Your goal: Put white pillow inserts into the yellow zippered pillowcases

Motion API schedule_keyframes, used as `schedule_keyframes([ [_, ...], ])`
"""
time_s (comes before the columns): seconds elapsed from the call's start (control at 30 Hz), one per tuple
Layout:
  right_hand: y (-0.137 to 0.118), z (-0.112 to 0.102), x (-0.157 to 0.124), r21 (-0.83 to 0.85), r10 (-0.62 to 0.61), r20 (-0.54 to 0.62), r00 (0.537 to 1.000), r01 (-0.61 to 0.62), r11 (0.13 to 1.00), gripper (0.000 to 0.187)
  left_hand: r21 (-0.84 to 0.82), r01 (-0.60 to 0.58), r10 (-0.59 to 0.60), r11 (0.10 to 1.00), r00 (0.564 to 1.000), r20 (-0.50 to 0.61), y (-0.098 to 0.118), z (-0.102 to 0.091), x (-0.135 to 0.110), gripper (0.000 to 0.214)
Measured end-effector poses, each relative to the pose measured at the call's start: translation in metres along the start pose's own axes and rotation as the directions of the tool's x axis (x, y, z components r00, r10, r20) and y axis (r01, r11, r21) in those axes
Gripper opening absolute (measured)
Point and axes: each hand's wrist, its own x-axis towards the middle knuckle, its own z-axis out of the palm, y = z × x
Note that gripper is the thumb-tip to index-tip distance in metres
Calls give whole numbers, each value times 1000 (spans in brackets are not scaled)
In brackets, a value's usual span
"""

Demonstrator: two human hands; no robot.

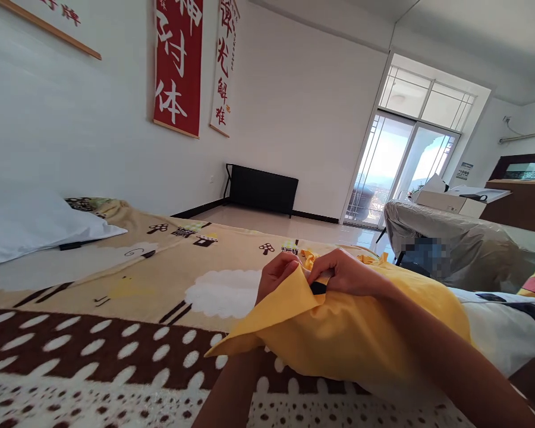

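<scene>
A yellow pillowcase (339, 333) with a pillow in it lies on the patterned blanket (116, 333) in front of me. My left hand (277, 274) is closed, pinching the upper edge of the yellow cloth. My right hand (345, 274) grips the same edge just to the right, fingers curled, with a small dark piece (318, 288) showing under its thumb. Both hands sit close together at the open end of the case. Small yellow ties (310, 257) stick up behind them.
A white pillow (31, 226) lies at the left of the bed. Red and white scrolls (178, 65) hang on the wall. A low black bench (262, 189) stands by the far wall. A covered sofa (463, 249) and glass balcony doors (396, 172) are at right.
</scene>
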Motion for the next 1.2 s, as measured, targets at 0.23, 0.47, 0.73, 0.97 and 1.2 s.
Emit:
schedule_keyframes([
  [0.23, 4, 14, 2, -68, 10, -134, 991, -19, 998, 37, 46, 31, -26, 998, 994, -111, 0, 14, -2, 32],
  [0.47, 5, 9, 2, -111, -40, -220, 975, 15, 994, 26, 10, 269, -267, 963, 959, -95, 17, 17, -6, 34],
  [0.73, 9, 0, 2, -138, -19, -323, 946, -28, 990, 22, -78, 442, -415, 894, 880, 230, 28, -6, 2, 38],
  [0.97, 8, 7, 2, -168, -60, -355, 933, 0, 986, 25, -140, 484, -461, 864, 872, 165, 27, 3, 4, 39],
  [1.2, 15, -6, 3, -131, 16, -435, 900, -81, 988, 22, -140, 427, -411, 893, 902, 131, 26, -18, 6, 49],
])
